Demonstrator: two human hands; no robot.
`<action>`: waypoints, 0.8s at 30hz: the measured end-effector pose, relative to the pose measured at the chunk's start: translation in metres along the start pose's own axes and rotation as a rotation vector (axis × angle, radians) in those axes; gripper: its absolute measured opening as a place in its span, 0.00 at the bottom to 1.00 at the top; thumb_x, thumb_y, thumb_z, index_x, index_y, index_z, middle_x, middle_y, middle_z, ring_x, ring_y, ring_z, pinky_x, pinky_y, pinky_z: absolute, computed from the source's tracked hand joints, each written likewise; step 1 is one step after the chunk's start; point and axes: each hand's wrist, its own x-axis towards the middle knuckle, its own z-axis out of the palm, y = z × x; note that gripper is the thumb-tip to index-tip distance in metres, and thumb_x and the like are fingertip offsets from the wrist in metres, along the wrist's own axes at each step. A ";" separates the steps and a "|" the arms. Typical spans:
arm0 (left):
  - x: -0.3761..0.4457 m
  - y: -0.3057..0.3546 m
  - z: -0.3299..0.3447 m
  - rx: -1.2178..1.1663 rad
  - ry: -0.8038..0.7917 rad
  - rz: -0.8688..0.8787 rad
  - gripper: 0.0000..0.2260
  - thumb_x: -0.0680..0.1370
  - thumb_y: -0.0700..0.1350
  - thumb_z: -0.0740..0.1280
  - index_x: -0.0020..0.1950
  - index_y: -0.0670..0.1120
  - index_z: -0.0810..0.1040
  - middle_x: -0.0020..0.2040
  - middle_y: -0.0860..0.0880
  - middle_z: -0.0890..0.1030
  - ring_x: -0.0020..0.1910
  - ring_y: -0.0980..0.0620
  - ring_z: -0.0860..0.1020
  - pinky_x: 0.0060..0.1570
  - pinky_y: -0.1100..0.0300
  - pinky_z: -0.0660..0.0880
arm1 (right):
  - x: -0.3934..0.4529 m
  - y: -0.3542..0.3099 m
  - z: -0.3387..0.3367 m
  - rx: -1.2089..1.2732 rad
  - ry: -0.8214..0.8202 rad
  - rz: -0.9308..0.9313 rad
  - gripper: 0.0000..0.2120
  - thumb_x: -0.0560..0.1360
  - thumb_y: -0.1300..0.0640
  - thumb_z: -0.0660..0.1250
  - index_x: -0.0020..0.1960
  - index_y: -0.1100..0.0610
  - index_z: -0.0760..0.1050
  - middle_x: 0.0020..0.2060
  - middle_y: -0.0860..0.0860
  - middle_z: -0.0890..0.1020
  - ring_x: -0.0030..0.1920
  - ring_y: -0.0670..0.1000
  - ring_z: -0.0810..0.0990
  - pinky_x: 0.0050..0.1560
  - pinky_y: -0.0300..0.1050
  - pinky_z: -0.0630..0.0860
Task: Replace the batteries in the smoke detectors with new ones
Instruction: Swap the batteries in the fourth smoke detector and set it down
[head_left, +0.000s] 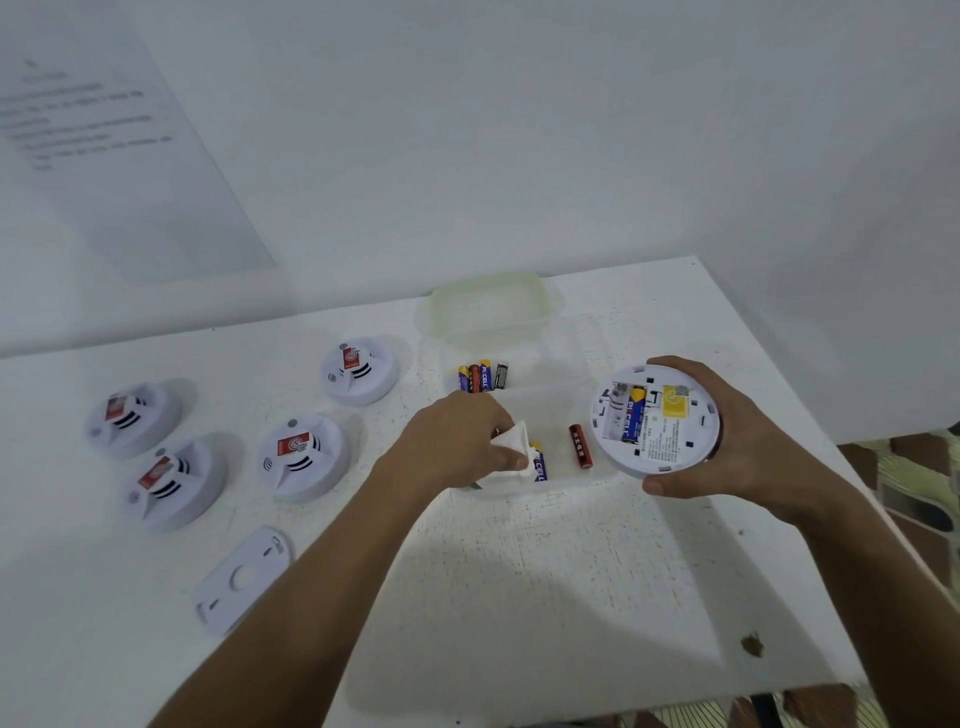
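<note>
My right hand (727, 447) grips a white round smoke detector (657, 421) turned back side up, its battery bay uncovered with a blue and yellow battery inside. My left hand (462, 441) reaches into a clear plastic box (587, 364) and pinches a small white piece (511, 449), right beside a blue and yellow battery (540, 462). A red battery (580, 446) lies loose in the box. Several batteries (483, 375) stand together at the box's far left.
Several white smoke detectors (304, 457) with red labels sit on the white table at the left. A flat white mounting plate (241, 579) lies near the front left. The box's lid (491, 304) leans behind it. The table edge runs along the right.
</note>
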 end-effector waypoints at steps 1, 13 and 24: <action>0.000 0.000 0.000 -0.027 0.001 0.004 0.14 0.72 0.59 0.71 0.52 0.52 0.82 0.48 0.54 0.83 0.41 0.54 0.82 0.43 0.56 0.80 | -0.001 0.001 -0.001 0.002 0.003 0.001 0.46 0.53 0.60 0.82 0.68 0.50 0.68 0.58 0.39 0.78 0.61 0.45 0.77 0.53 0.35 0.79; 0.022 0.069 -0.038 -0.447 0.322 0.186 0.11 0.76 0.49 0.70 0.57 0.47 0.82 0.49 0.50 0.83 0.48 0.53 0.80 0.47 0.63 0.73 | -0.050 0.000 -0.031 0.038 0.137 0.039 0.46 0.54 0.63 0.83 0.68 0.48 0.69 0.59 0.42 0.79 0.61 0.45 0.78 0.53 0.36 0.79; 0.114 0.165 0.025 -0.728 -0.079 0.085 0.09 0.74 0.47 0.73 0.46 0.43 0.78 0.35 0.44 0.77 0.26 0.51 0.73 0.25 0.63 0.65 | -0.116 0.010 -0.054 -0.047 0.291 0.109 0.47 0.55 0.56 0.85 0.69 0.53 0.67 0.59 0.44 0.79 0.61 0.47 0.78 0.54 0.35 0.79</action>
